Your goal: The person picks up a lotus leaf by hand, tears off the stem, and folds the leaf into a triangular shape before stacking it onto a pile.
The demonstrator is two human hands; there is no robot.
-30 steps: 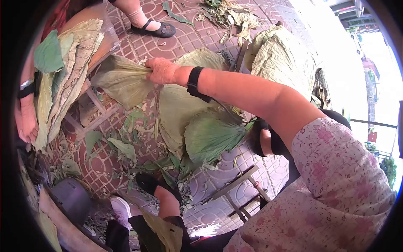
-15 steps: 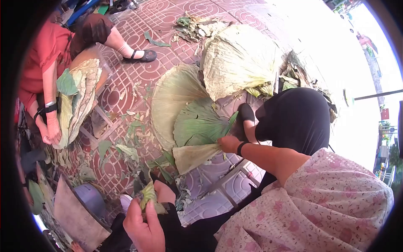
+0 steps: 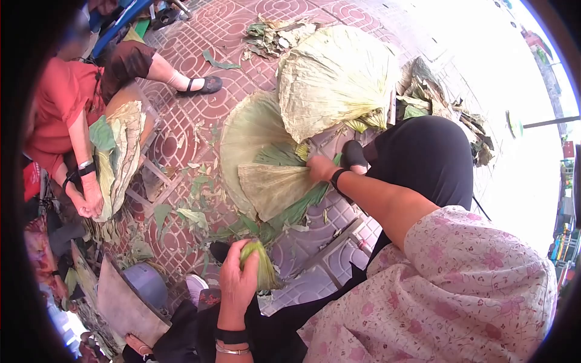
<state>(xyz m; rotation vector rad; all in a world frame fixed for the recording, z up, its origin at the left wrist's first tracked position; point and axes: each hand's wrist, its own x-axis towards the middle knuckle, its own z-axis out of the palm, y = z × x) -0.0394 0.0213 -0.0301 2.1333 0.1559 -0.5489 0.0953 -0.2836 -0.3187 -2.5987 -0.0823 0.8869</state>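
My right hand (image 3: 321,169) is closed on the narrow end of a pale, folded lotus leaf (image 3: 272,187), fanned out to its left. Beneath it spread a larger greenish lotus leaf (image 3: 245,130) and a darker green leaf (image 3: 296,209). In my left hand (image 3: 238,275), a small yellow-green folded leaf bundle (image 3: 261,266) is gripped between thumb and fingers, above my lap. A big dried, cream-coloured leaf stack (image 3: 336,78) lies just beyond my right hand. The inner side of my left hand's grip is partly hidden.
A co-worker in a red top (image 3: 69,97) sits at the left, holding dried leaves (image 3: 124,151). Leaf scraps (image 3: 193,218) litter the red tiled ground (image 3: 242,60). A grey bucket (image 3: 145,284) stands behind a tan board (image 3: 130,308). Crumpled leaves (image 3: 423,85) lie past my knee.
My left hand has risen and turned, carrying the small leaf bundle rightward. My right hand has moved slightly up and left, and the pale leaf now covers much of the green one.
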